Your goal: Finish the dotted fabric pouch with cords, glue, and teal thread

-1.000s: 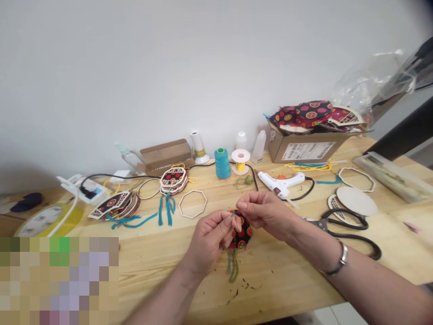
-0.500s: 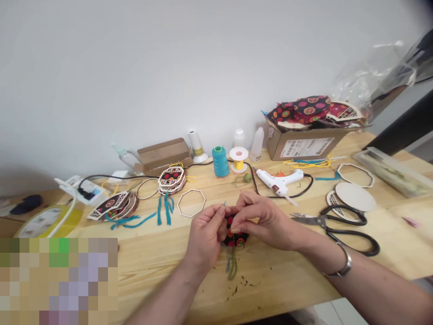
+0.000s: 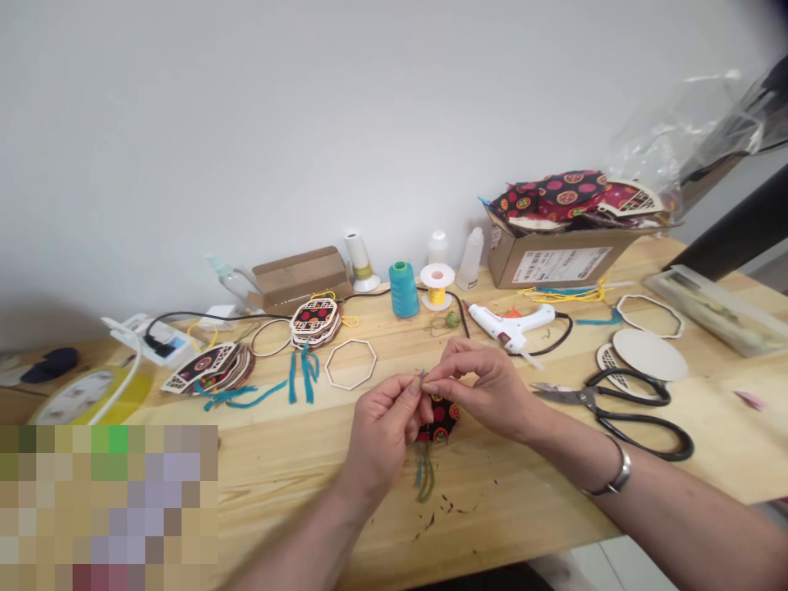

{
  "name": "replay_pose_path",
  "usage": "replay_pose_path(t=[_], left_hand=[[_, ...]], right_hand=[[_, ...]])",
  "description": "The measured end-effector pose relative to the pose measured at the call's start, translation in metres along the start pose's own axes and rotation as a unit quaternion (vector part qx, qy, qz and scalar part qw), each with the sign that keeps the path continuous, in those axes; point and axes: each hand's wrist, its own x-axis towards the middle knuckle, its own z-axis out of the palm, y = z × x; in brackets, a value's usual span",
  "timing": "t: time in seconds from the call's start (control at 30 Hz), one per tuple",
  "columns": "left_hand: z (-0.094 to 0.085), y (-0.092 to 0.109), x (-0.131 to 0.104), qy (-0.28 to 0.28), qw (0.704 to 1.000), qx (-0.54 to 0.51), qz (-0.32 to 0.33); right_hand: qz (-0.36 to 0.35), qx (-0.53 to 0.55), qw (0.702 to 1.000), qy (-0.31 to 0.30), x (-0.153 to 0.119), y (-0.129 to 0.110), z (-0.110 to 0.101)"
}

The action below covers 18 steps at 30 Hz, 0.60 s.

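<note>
My left hand (image 3: 387, 427) and my right hand (image 3: 483, 387) meet over the middle of the wooden table (image 3: 542, 484). Both pinch a thin blue-green cord end (image 3: 422, 379) at their fingertips. Under the fingers sits a small black fabric ornament (image 3: 441, 420) with red and green dots. A green and blue tassel (image 3: 423, 478) hangs from the ornament onto the table. A silver bangle (image 3: 617, 478) is on my right wrist.
Black scissors (image 3: 628, 410) and a white glue gun (image 3: 517, 324) lie to the right. Teal thread spool (image 3: 404, 289), yellow spool (image 3: 437, 287), wooden octagon ring (image 3: 350, 364) and finished ornaments (image 3: 213, 369) lie behind and left. A cardboard box (image 3: 554, 261) of fabric stands at back right.
A second ago my hands were a little apart with the cord stretched between them. They then closed over the ornament, and now the fingertips have lifted slightly, pinching the cord end together.
</note>
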Motion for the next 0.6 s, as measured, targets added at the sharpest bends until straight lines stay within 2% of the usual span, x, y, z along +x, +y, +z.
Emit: replay_pose_path(t=[0.33,0.6], left_hand=[[-0.0028,-0.0012,-0.0028,0.019,0.995,0.093,0.034],[-0.0026,0.0000,-0.0038,0.012,0.991,0.126,0.036]], right_hand=[[0.047,0.014,0.999,0.000,0.0007,0.0052,0.0001],[0.063,0.018,0.998,0.000,0.0018,0.0083,-0.0007]])
